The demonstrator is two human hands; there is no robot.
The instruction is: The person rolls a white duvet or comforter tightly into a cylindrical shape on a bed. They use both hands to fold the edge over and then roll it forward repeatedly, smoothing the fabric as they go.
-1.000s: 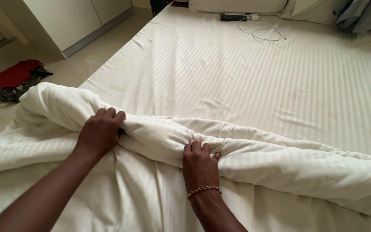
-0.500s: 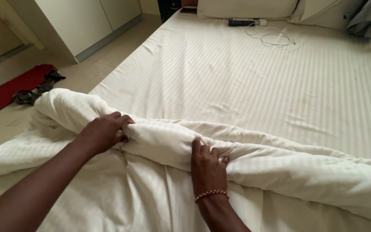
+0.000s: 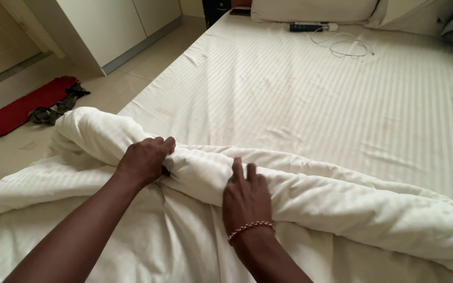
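A thick white duvet (image 3: 342,204) lies rolled into a long ridge across the near end of the bed. My left hand (image 3: 145,160) is closed on the top of that roll, fingers curled into the fabric. My right hand (image 3: 245,196), with a beaded bracelet at the wrist, rests on the roll just to the right, fingers spread and pressing into the fold. Below both hands the duvet spreads out in loose creases toward me.
A striped white sheet covers the bed (image 3: 331,105) beyond the roll. A dark power strip (image 3: 310,26) and a white cable (image 3: 347,48) lie near the pillows (image 3: 310,8). On the floor at the left are a red mat (image 3: 22,107), dark sandals (image 3: 56,107) and a white cabinet (image 3: 111,26).
Both hands have shifted slightly along the duvet roll; my right hand's fingers now lie flatter and more spread. The view has tilted up a little toward the head of the bed.
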